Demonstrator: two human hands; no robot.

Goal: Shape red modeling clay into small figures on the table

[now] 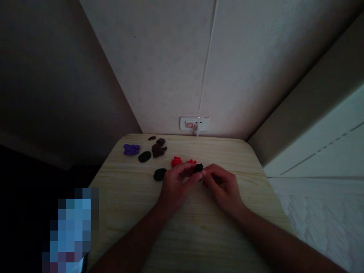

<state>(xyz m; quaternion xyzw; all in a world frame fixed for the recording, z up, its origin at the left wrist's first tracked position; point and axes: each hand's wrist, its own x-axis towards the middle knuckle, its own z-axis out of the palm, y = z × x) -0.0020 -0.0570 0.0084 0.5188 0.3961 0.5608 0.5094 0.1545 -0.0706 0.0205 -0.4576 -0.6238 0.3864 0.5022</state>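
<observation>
Both hands meet over the middle of a light wooden table (136, 212). My left hand (176, 185) and my right hand (223, 185) pinch a small black lump of clay (198, 167) between their fingertips, fingers curled. Just behind the hands lie red clay bits (176, 161). A black clay lump (160, 174) rests left of my left hand. Farther back left sit another black lump (145, 156), a brown clay shape (158, 148) and a purple clay piece (131, 149).
A wall socket (194, 123) with a plug sits on the white wall behind the table. A bed with white cover (321, 212) lies at the right. A blurred blue patch (71, 231) shows at lower left. The room is dim.
</observation>
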